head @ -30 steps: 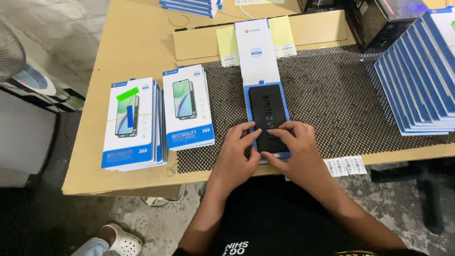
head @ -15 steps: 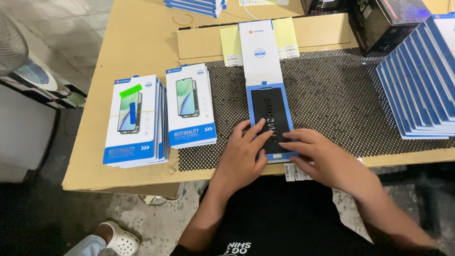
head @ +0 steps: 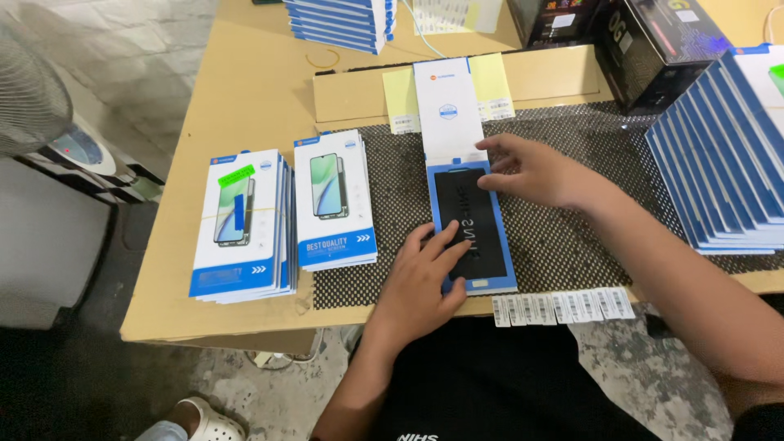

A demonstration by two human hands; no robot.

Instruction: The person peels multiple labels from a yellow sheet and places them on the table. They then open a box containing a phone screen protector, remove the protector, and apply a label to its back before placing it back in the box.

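An open blue and white flat package point(head: 472, 220) lies on a black mesh mat point(head: 572, 245), with a black rectangular insert in its tray. Its white lid flap point(head: 447, 110) is folded back away from me. My left hand point(head: 420, 282) rests flat on the lower left part of the tray, fingers spread on the black insert. My right hand point(head: 535, 171) lies at the tray's upper right corner, its fingertips touching the edge where the flap hinges. Neither hand grips anything.
Two stacks of white and blue boxes point(head: 245, 224) point(head: 335, 200) lie left of the mat. A row of similar boxes point(head: 727, 171) stands at right. A label strip point(head: 563, 306) lies at the table's front edge. More boxes point(head: 339, 20) and dark cartons point(head: 653, 49) sit behind. A fan point(head: 33, 90) stands at left.
My right hand has moved from the tray's near end up to its far right corner. My left hand slid a little toward the lower left of the tray.
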